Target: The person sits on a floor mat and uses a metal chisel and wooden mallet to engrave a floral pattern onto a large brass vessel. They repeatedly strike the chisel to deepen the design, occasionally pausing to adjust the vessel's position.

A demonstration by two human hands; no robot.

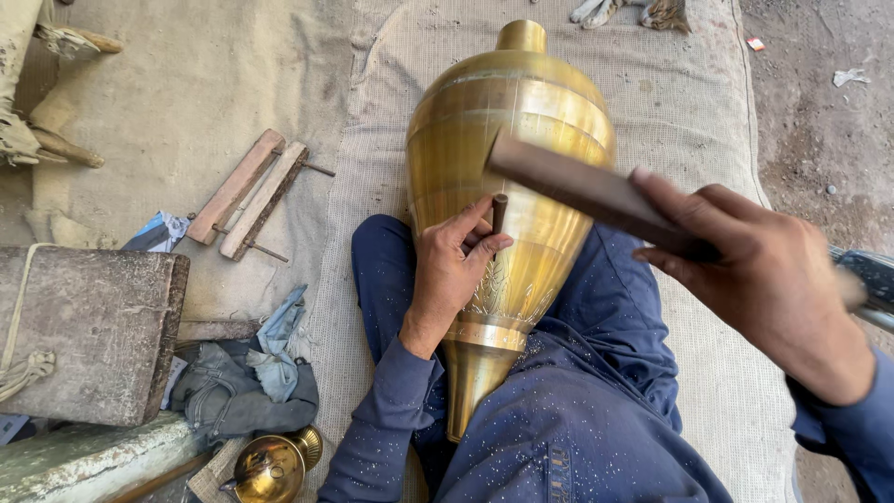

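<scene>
A large brass vase lies along my lap, its neck pointing away from me and its narrow foot toward me. My left hand rests on the vase's side and pinches a short dark chisel upright against the metal, just above an engraved leaf pattern. My right hand is raised at the right, gripping a flat wooden mallet bar that hangs over the vase near the chisel's top. My legs in dark blue trousers cradle the vase.
A woven sack mat covers the ground under me. Two wooden clamp pieces lie to the left. A grey stone block, crumpled cloth and a small brass pot sit at lower left. Bare dirt lies at right.
</scene>
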